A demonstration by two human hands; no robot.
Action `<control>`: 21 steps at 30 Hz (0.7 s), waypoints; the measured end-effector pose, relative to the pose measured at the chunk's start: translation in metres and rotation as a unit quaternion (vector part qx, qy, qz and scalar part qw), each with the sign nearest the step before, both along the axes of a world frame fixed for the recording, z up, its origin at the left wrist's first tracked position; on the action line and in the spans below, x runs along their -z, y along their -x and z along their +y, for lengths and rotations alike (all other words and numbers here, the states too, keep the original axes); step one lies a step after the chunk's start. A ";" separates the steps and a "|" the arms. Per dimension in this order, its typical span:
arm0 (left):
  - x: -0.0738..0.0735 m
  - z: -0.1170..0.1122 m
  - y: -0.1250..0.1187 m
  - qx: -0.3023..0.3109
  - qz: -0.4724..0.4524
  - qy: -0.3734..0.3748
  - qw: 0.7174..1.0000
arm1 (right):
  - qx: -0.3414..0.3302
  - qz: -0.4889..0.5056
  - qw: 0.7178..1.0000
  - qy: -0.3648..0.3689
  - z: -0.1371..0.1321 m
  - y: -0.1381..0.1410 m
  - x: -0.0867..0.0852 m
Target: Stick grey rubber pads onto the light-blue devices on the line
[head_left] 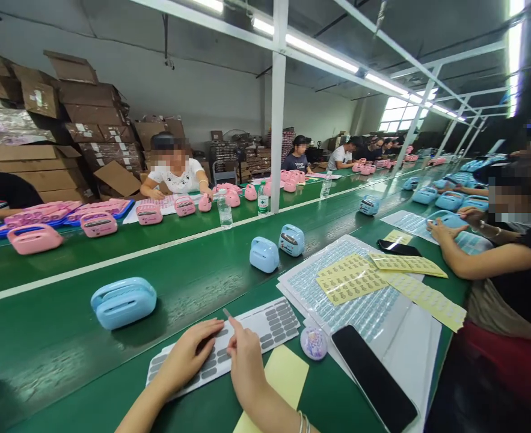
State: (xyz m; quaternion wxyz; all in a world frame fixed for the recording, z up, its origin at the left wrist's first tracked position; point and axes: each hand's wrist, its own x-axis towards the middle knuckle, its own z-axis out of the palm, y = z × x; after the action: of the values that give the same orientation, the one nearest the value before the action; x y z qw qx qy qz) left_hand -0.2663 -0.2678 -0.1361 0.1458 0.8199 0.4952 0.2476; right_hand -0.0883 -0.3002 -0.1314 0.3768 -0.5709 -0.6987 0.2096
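Note:
A white sheet of grey oval stickers (279,322) lies on the green table in front of me. My left hand (193,352) rests on the sheet with its fingers stretched out, holding nothing. Beside it, over the middle of the sheet, my right hand (246,355) has its index finger pointing forward and the other fingers curled. At that fingertip is one small grey sticker (227,313), lifted off the sheet. Pale yellow backing paper (287,376) lies under my right wrist. A light-blue handled plastic case (124,302) stands on the belt beyond my left hand.
More blue cases (264,254) stand along the green belt. To my right lie a round purple badge (314,343), a black phone (373,376) and yellow sticker sheets (353,278). A co-worker's hands (448,228) hold a blue case. Pink cases (35,239) line the far side.

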 end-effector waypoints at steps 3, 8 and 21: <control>0.004 0.005 0.007 -0.004 -0.006 -0.009 1.000 | 0.014 0.000 1.000 -0.022 0.002 0.008 0.009; 0.002 0.009 0.009 -0.023 0.000 -0.005 1.000 | 0.032 0.002 0.998 -0.055 0.022 0.033 0.033; -0.063 0.094 -0.012 -0.087 -0.055 0.042 0.994 | 0.133 0.273 0.946 -0.117 0.037 -0.006 0.015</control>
State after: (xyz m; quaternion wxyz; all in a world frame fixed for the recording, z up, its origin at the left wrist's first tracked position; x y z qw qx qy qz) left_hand -0.2543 -0.1741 -0.0733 0.1850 0.7519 0.5661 0.2828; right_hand -0.0819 -0.2631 -0.1466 0.6411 -0.5316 -0.5069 0.2224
